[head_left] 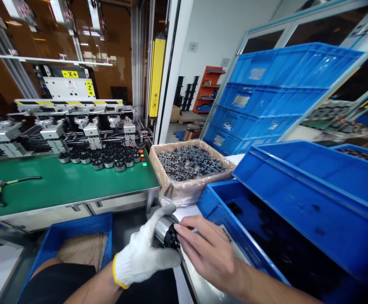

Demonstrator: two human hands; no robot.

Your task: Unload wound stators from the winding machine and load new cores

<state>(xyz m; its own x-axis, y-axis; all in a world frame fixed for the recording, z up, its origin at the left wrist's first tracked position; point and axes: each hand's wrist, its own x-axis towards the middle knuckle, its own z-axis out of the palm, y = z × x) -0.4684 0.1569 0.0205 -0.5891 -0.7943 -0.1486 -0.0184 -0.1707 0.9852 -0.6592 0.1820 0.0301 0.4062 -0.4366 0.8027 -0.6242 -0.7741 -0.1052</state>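
Observation:
My left hand (149,253), in a white knit glove with a yellow cuff, is wrapped round a silver metal cylinder (163,230) with black plastic parts at its right end. The cylinder lies tilted between thumb and fingers. My bare right hand (204,249) is at that black end, its thumb and fingers pinched together against it. Whether a small piece is between those fingertips is hidden. Just beyond both hands stands a lined carton (184,192) filled with grey metal rings (193,162).
A green bench (60,181) at the left bears pliers (1,188) and several black-and-silver parts (108,160) before a machine. Blue bins (298,181) stand at the right, one holding dark parts. Another blue bin (52,236) with cardboard sits below the bench.

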